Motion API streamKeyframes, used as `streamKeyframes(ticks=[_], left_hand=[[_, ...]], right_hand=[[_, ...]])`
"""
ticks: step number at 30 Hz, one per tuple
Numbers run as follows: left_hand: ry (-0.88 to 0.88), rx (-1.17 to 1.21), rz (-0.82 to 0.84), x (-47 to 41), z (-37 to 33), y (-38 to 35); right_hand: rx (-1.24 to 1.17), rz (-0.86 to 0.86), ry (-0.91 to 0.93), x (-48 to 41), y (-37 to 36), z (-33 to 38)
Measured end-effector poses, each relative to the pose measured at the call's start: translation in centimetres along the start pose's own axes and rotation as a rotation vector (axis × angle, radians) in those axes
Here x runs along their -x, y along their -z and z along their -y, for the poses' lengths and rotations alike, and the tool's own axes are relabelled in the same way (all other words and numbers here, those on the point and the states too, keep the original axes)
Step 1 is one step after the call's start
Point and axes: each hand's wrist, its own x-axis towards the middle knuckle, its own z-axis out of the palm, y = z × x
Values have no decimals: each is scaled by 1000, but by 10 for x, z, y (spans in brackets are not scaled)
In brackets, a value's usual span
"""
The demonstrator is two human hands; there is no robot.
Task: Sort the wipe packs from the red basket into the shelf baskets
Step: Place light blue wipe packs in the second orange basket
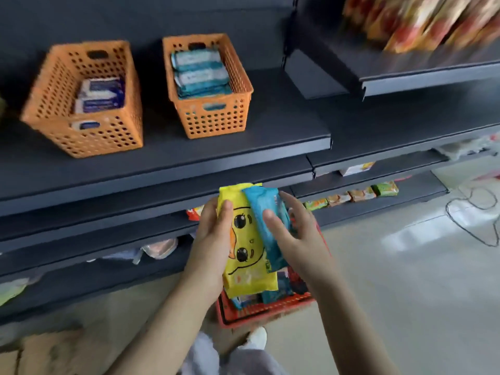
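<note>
Yellow plastic wipe pack with cartoon face (244, 239) gripped by left hand (213, 234): thumb laid across front, fingers hidden behind. Blue plastic wipe pack (266, 228) pinched by right hand (300, 236): thumb on front, fingers curled behind. Blue pack overlapped onto yellow. Both held above red plastic basket (259, 312), largely covered by packs and forearms. Left orange perforated shelf basket (108, 136): dark-blue packs, labels blurred. Right orange perforated shelf basket (216, 117): teal packs stacked.
</note>
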Motion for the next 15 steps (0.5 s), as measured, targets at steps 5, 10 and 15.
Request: streamKeyframes(ticks=[5,10,15], left_hand=[[-161,-19,-86,27,-39,35],[-214,31,-225,30,-62,108],[-174,48,-224,32,-80,187]], right_hand=[[-122,258,42,12,-31,43],[-249,217,29,17,-53,77],[-325,298,41,26,-109,115]])
